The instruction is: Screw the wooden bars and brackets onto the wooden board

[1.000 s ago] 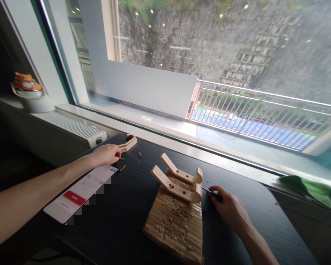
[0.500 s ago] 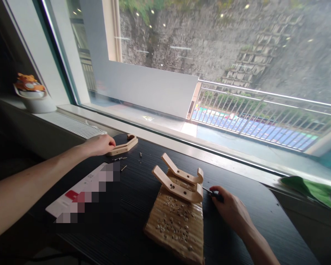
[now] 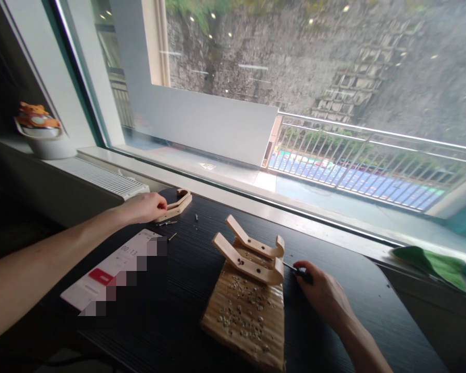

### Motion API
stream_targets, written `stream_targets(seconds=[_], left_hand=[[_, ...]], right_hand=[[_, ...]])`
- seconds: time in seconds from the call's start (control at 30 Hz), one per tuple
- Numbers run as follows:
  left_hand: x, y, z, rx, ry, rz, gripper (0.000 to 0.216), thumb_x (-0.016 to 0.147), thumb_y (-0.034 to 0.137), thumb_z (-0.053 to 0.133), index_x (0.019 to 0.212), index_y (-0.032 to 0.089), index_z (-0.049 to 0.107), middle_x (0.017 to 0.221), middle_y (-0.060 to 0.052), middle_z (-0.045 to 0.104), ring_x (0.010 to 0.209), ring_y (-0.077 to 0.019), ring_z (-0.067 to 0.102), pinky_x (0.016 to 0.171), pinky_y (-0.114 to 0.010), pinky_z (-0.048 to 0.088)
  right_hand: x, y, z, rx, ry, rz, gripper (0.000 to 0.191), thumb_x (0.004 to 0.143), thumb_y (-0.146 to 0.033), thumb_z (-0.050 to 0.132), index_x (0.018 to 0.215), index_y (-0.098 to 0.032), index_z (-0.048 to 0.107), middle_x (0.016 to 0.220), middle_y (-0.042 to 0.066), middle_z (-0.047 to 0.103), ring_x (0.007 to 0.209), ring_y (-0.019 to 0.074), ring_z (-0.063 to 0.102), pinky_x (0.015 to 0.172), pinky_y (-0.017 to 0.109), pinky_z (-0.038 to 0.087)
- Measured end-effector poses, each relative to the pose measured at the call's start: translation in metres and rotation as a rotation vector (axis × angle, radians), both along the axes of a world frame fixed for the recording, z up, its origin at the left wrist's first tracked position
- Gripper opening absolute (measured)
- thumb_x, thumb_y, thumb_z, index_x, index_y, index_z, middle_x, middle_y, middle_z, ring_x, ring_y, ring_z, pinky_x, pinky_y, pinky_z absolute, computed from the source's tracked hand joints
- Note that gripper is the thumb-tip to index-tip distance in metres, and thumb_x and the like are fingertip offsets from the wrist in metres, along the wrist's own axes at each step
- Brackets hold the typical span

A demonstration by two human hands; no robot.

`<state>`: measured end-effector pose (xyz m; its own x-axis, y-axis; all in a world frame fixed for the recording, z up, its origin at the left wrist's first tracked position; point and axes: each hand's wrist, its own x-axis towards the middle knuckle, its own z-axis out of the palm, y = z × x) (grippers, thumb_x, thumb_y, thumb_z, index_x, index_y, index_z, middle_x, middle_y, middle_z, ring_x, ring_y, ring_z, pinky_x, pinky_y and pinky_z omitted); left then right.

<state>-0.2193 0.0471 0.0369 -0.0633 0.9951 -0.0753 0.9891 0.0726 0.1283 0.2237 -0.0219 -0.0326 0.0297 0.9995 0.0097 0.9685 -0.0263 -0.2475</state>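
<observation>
My left hand (image 3: 153, 206) is closed, fingertips bent down at the near end of the wooden hooks (image 3: 174, 211) at the table's far left; whatever it pinches is hidden. Several small screws (image 3: 166, 223) lie just below it. On the right, my right hand (image 3: 321, 285) grips a screwdriver (image 3: 303, 274) by its dark handle, low over the table, its thin shaft pointing left. The shaft's tip is close to two more wooden hooks (image 3: 252, 267), which rest side by side on a corrugated cardboard block (image 3: 233, 311) pitted with small holes. Dark holes show in both hooks.
A phone (image 3: 108, 272), partly pixelated, lies on the black table (image 3: 171, 305) at left, showing a timer. Behind stand a window ledge (image 3: 233, 199) and a white pot with an orange toy (image 3: 42, 132). A green cloth-like thing (image 3: 431, 264) lies at right.
My left hand has shifted slightly right along the far wooden hooks. My right hand keeps the screwdriver in nearly the same place. The view has drifted slightly.
</observation>
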Motion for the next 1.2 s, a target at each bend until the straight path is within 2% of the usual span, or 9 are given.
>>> stream_targets(seconds=[0.17,0.5,0.67,0.8,0.87,0.93,1.0,1.13,1.2], left_hand=[[0.017,-0.007,0.0,-0.103,-0.032,-0.101,0.029,0.063,0.048,0.055,0.062,0.022,0.068,0.067,-0.003,0.068,0.064,-0.0201,0.062,0.054,-0.026,0.038],[0.039,0.0,-0.011,-0.192,0.016,-0.174,0.013,0.059,0.034,0.061,0.06,0.023,0.068,0.072,-0.003,0.069,0.07,-0.0215,0.063,0.063,-0.029,0.043],[0.051,0.018,-0.013,-0.079,0.079,-0.115,0.02,0.064,0.035,0.059,0.072,0.02,0.07,0.085,-0.011,0.07,0.08,-0.0277,0.064,0.071,-0.035,0.046],[0.066,0.023,-0.014,0.054,0.063,-0.145,0.031,0.071,0.035,0.052,0.093,0.022,0.068,0.108,-0.013,0.065,0.096,-0.0314,0.061,0.079,-0.041,0.046],[0.071,0.024,-0.014,0.081,0.026,-0.171,0.028,0.069,0.034,0.054,0.09,0.023,0.07,0.107,-0.01,0.067,0.096,-0.0298,0.061,0.08,-0.038,0.046],[0.075,0.023,-0.012,0.101,-0.023,-0.174,0.022,0.067,0.035,0.057,0.079,0.023,0.071,0.096,-0.009,0.07,0.089,-0.0286,0.063,0.077,-0.036,0.047],[0.082,0.019,-0.006,0.16,-0.089,-0.168,0.025,0.07,0.038,0.054,0.079,0.022,0.071,0.092,-0.008,0.071,0.086,-0.0269,0.064,0.076,-0.034,0.047],[0.113,-0.006,0.006,0.316,-0.298,-0.22,0.044,0.087,0.043,0.032,0.104,0.02,0.065,0.101,-0.004,0.069,0.091,-0.0178,0.062,0.078,-0.025,0.047],[0.131,-0.026,0.01,0.424,-0.547,-0.403,0.037,0.085,0.041,0.041,0.091,0.017,0.068,0.093,-0.005,0.07,0.088,-0.0176,0.062,0.079,-0.026,0.047]], right_hand=[[0.0,0.0,0.0,-0.007,0.007,0.003,0.03,0.081,-0.031,0.044,0.106,-0.03,0.06,0.088,0.0,0.07,0.083,0.0215,0.064,0.067,0.029,0.041],[0.0,0.0,0.002,-0.005,0.02,-0.005,0.03,0.081,-0.031,0.044,0.107,-0.03,0.06,0.089,0.0,0.071,0.084,0.0213,0.064,0.066,0.029,0.04],[0.001,0.0,-0.001,-0.01,0.017,-0.007,0.031,0.081,-0.031,0.044,0.107,-0.03,0.06,0.089,0.0,0.07,0.084,0.0218,0.063,0.067,0.03,0.04],[0.0,0.0,0.0,0.0,0.013,-0.004,0.03,0.081,-0.031,0.045,0.107,-0.029,0.061,0.09,0.001,0.07,0.086,0.0225,0.064,0.068,0.03,0.04],[0.0,0.0,0.001,-0.003,0.011,-0.007,0.03,0.081,-0.031,0.045,0.107,-0.029,0.061,0.09,0.002,0.07,0.085,0.023,0.064,0.068,0.03,0.04],[-0.001,0.0,0.002,-0.01,0.01,-0.005,0.03,0.081,-0.03,0.045,0.107,-0.029,0.061,0.09,0.002,0.07,0.086,0.0231,0.064,0.068,0.031,0.041],[-0.001,-0.001,0.004,-0.017,0.012,-0.001,0.03,0.081,-0.03,0.045,0.108,-0.028,0.06,0.09,0.002,0.07,0.086,0.0232,0.063,0.069,0.031,0.041],[-0.002,-0.001,0.005,-0.01,0.015,-0.001,0.03,0.081,-0.029,0.046,0.108,-0.028,0.06,0.09,0.003,0.07,0.086,0.0231,0.063,0.07,0.031,0.04],[-0.002,-0.002,0.005,0.004,0.019,0.003,0.029,0.082,-0.028,0.046,0.107,-0.028,0.061,0.09,0.002,0.07,0.085,0.0222,0.063,0.07,0.03,0.04]])
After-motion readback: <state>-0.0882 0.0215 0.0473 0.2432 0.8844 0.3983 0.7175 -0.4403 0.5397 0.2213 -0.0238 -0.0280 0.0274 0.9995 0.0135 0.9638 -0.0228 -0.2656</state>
